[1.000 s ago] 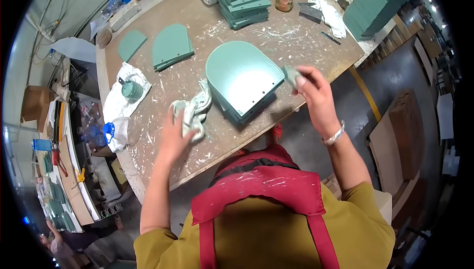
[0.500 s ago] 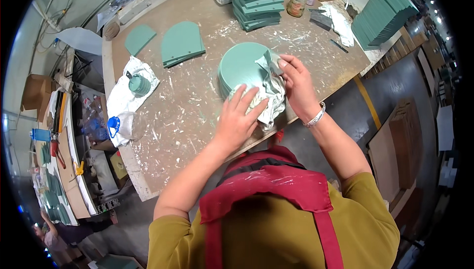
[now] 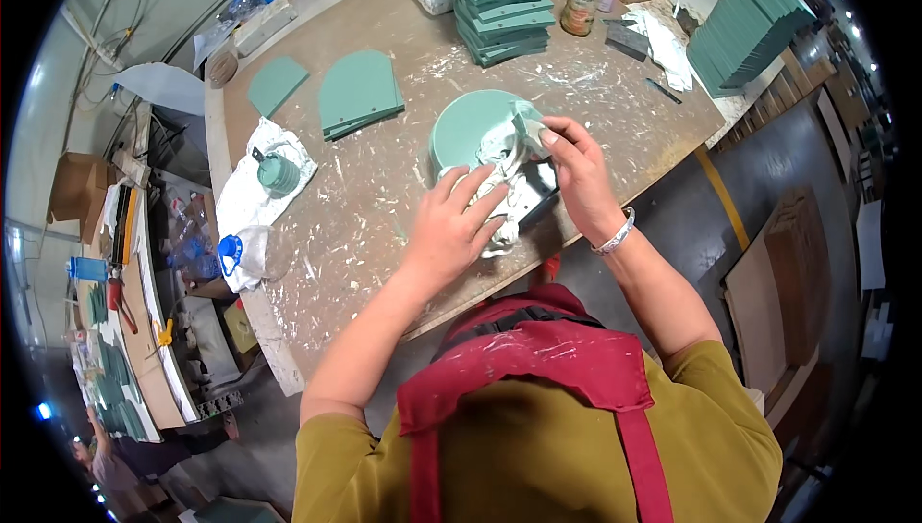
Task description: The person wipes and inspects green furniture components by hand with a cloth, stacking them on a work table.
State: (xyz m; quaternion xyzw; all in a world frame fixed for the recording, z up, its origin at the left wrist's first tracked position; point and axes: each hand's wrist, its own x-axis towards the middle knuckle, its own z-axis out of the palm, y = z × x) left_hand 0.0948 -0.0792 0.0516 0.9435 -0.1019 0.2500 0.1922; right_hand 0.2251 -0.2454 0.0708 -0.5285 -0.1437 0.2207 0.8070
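Your spread left hand (image 3: 449,230) rests on cloth (image 3: 497,145); your right hand (image 3: 581,175) pinches a scrap (image 3: 525,127). Apparent wiping next calls for even pressure.

Green panels (image 3: 463,125) on paint-flecked table (image 3: 375,206)

Left of our left hand (image 3: 453,220), we could pass over bare tabletop (image 3: 355,220) until the white cloth (image 3: 242,200) and blue-capped bottle (image 3: 254,252). Ahead of our right hand (image 3: 579,172), past an open strip, the board stack (image 3: 501,14) and glass bottle (image 3: 582,1) block us.
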